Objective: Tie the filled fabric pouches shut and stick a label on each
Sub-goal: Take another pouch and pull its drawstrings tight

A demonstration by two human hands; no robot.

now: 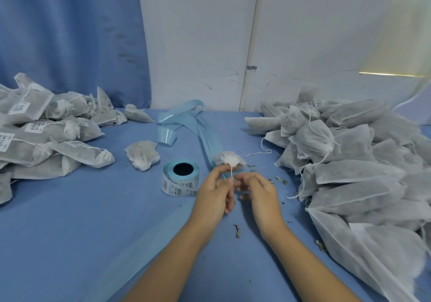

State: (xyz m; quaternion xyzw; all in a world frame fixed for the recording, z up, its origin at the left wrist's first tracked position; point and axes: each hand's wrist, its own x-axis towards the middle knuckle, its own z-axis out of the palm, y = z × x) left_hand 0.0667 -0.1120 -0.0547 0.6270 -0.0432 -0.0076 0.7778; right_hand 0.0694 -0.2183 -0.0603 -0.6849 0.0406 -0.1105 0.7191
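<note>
Well, the blue table (93, 231) spreads under both my forearms, with a blue curtain (70, 33) and a white wall (303, 33) far beyond my fingertips.

Off to the right of my right hand (256, 188) lies the big heap (361, 173) of filled pouches with no labels showing. Its near edge is close by my right wrist, and loose strings trail from it onto the cloth. Well out to the left of my left hand (215, 192) sits the labelled pile (46, 138).

Beyond my hands a tangle of spent blue backing strip (186, 119) runs back toward the wall, one band reaching down to the pouch I am working on. The label roll (180, 177) lies just left of my left hand, its hole facing up and printed labels showing round its side. Further left and beyond it rests a lone pouch (142, 156) with its neck gathered.

My pouch (229, 159) lies on the table just past my fingertips, its gathered neck toward me. My left thumb and finger pinch its drawstring (231, 172), which runs taut up to the neck. My right fingers curl loosely beside the string; I cannot tell whether they hold any of it.

Dry leaf bits (237, 230) lie scattered between my wrists and to the right of my right hand.
</note>
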